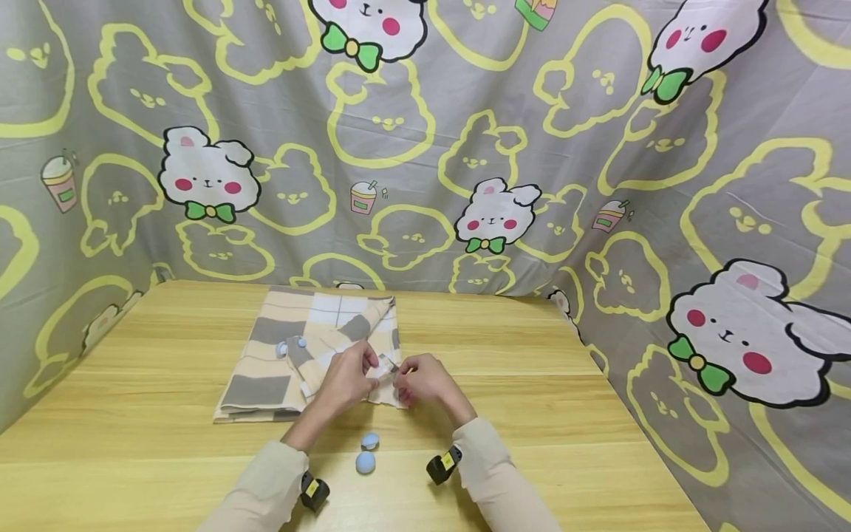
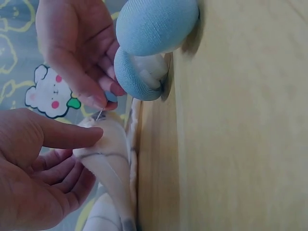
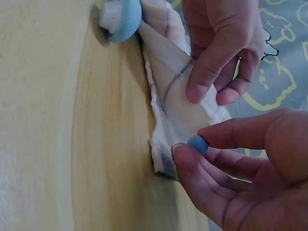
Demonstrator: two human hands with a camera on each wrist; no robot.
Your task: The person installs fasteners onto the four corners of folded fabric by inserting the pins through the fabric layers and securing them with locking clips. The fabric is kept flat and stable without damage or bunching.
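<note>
A checked cloth in beige, grey and white lies folded on the table. My left hand pinches its raised near-right corner between thumb and fingers. Facing it, my right hand pinches a pin by its small round blue head. In the left wrist view the pin's thin metal shaft points at the cloth edge by my left thumb. Two blue fabric-covered, button-like fasteners rest on the table in front of the cloth; one shows a whitish base.
Two more small blue pieces sit on the left part of the cloth. The wooden table extends to both sides, with a grey patterned curtain behind and along its sides. A black wrist camera is on each sleeve.
</note>
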